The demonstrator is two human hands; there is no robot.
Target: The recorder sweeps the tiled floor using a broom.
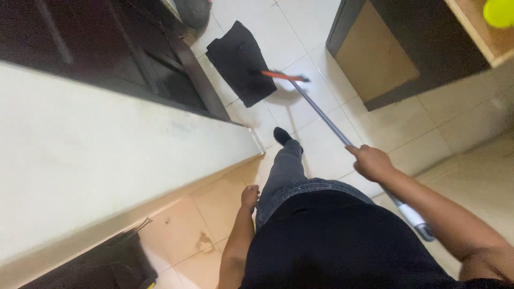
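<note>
Head view, right hand: the right hand is closed around the mop handle, fingers wrapped over the metal pole, forearm running back toward the lower right corner.
Head view, mop handle: a thin grey pole that passes through the fist; one stretch runs up and left away from the grip toward the floor, the other runs down and right behind the wrist and ends in a white and grey end piece under the forearm.
Head view, mop head: the orange mop head sits at the far end of the pole, well ahead of the grip and to its left, low on the tiled floor; it is blurred.
Head view, dark cloth: a black cloth lies on the tiles, touching the orange head at its right edge, beyond the grip.
Head view, left hand: the left hand hangs beside the grey trouser leg, fingers loosely curled, holding nothing, well apart from the pole.
Head view, foot: a dark shoe stands on the tiles between the grip and the white counter.
Head view, surroundings: a dark cabinet stands beyond the grip on the right, a yellow-green round object on the shelf at its top corner.
</note>
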